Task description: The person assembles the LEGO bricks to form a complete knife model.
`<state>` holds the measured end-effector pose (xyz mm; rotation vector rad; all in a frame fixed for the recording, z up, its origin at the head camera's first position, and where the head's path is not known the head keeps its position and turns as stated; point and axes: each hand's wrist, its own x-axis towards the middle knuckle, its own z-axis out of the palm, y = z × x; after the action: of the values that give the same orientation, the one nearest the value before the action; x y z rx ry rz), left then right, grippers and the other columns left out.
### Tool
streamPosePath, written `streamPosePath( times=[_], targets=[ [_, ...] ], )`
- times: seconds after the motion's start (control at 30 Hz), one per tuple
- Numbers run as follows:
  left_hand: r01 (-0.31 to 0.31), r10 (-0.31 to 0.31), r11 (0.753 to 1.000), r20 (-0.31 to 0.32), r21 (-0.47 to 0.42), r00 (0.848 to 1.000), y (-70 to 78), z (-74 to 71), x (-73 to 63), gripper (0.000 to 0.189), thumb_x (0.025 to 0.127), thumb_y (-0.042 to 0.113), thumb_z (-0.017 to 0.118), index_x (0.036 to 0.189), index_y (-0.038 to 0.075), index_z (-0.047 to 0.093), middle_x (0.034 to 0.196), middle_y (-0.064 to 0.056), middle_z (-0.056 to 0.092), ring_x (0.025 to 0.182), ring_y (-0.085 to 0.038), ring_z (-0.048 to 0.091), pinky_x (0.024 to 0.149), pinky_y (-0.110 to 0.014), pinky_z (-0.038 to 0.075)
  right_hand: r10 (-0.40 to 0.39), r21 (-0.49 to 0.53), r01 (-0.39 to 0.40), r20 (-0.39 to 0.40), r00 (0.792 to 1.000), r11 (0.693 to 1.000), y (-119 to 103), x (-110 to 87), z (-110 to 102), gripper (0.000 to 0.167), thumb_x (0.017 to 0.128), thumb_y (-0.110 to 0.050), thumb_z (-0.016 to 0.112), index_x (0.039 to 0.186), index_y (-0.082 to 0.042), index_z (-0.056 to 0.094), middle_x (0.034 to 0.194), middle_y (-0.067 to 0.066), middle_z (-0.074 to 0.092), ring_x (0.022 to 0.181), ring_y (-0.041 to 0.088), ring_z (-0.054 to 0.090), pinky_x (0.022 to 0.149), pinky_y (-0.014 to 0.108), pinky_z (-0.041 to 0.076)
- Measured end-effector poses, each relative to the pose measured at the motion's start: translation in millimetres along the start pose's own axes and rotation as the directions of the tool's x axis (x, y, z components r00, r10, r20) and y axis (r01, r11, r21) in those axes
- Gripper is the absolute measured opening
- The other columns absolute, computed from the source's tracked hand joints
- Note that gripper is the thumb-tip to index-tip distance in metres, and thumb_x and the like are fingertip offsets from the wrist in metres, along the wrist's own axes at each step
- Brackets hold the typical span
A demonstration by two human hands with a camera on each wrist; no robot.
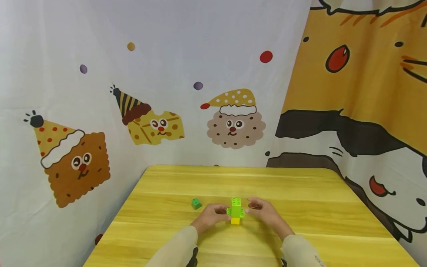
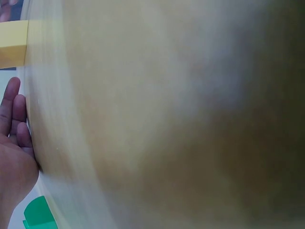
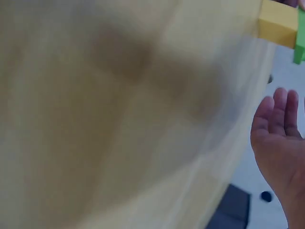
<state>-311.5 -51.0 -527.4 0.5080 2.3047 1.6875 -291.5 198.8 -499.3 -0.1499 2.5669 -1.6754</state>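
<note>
A small figure of toy building bricks, light green (image 1: 236, 211) above a yellow brick (image 1: 235, 221), stands upright on the table. Small green bricks jut out at its two sides. My left hand (image 1: 209, 216) is at its left side, with the thumb tip at or very near the bricks; contact is hard to tell. On the other side, my right hand (image 1: 265, 214) has its thumb close to the right green brick. Both wrist views show relaxed fingers, and the yellow brick (image 3: 278, 24) appears beyond the right hand's fingertips.
A loose darker green brick (image 1: 196, 203) with a rounded or sloped top lies left of the figure, behind my left hand. The wooden table (image 1: 267, 181) reaches back to a printed cloth (image 1: 186, 66) with cartoon faces.
</note>
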Motion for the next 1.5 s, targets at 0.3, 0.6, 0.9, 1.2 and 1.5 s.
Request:
streamPosePath(
  times=[0.3, 0.6, 0.9, 1.2, 1.5],
  targets=[
    [0.009, -0.009, 1.000, -0.004, 0.027, 1.000, 0.0, -4.6, -2.3, 0.042, 0.087, 0.024, 0.079, 0.125, 0.012, 0.068, 0.106, -0.002, 0.066, 0.100, -0.020, 0.059, 0.086, -0.043, 0.050, 0.058, 0.043, -0.060, 0.047, 0.997, 0.997, 10.3, -8.1, 16.3, 0.065, 0.085, -0.025, 0.080, 0.140, -0.002, 0.053, 0.120, 0.012, 0.062, 0.110, 0.027, 0.057, 0.091, 0.046, 0.050],
    [-0.075, 0.080, 0.994, -0.058, 0.081, 0.995, -0.2, -14.9, -15.6, 0.048, 0.093, 0.024, 0.072, 0.134, 0.003, 0.060, 0.119, -0.012, 0.063, 0.108, -0.027, 0.057, 0.090, -0.045, 0.049, 0.067, 0.060, -0.066, -0.015, 0.998, 0.996, 13.0, -7.4, 26.2, 0.058, 0.083, -0.023, 0.082, 0.134, -0.006, 0.060, 0.120, 0.010, 0.064, 0.113, 0.031, 0.057, 0.098, 0.054, 0.044],
    [-0.114, 0.110, 0.993, -0.262, 0.000, 0.959, 5.1, -46.8, -26.0, 0.042, 0.093, 0.029, 0.072, 0.124, 0.002, 0.064, 0.119, -0.015, 0.062, 0.105, -0.024, 0.055, 0.082, -0.033, 0.050, 0.063, 0.052, -0.061, -0.041, 0.997, 0.997, 11.3, -8.2, 28.9, 0.054, 0.083, -0.022, 0.082, 0.132, -0.007, 0.063, 0.121, 0.010, 0.064, 0.113, 0.030, 0.057, 0.099, 0.054, 0.044],
    [-0.023, -0.014, 0.997, -0.491, -0.070, 0.871, -5.1, -91.4, -24.5, 0.041, 0.088, 0.031, 0.077, 0.123, 0.011, 0.067, 0.125, -0.016, 0.058, 0.107, -0.023, 0.052, 0.086, -0.037, 0.048, 0.053, 0.042, -0.051, -0.041, 0.998, 0.998, 8.0, -10.0, 28.3, 0.049, 0.084, -0.018, 0.081, 0.129, -0.006, 0.065, 0.119, 0.011, 0.064, 0.111, 0.030, 0.058, 0.097, 0.052, 0.045],
    [0.074, -0.078, 0.997, -0.405, -0.026, 0.911, -11.8, -102.0, -26.8, 0.056, 0.092, 0.030, 0.073, 0.136, 0.001, 0.056, 0.133, -0.023, 0.053, 0.121, -0.034, 0.048, 0.102, -0.051, 0.041, 0.049, 0.040, -0.047, -0.055, 0.997, 0.998, 8.7, -11.0, 29.2, 0.040, 0.084, -0.016, 0.081, 0.121, -0.005, 0.070, 0.113, 0.008, 0.068, 0.107, 0.028, 0.060, 0.093, 0.048, 0.049]
  ],
)
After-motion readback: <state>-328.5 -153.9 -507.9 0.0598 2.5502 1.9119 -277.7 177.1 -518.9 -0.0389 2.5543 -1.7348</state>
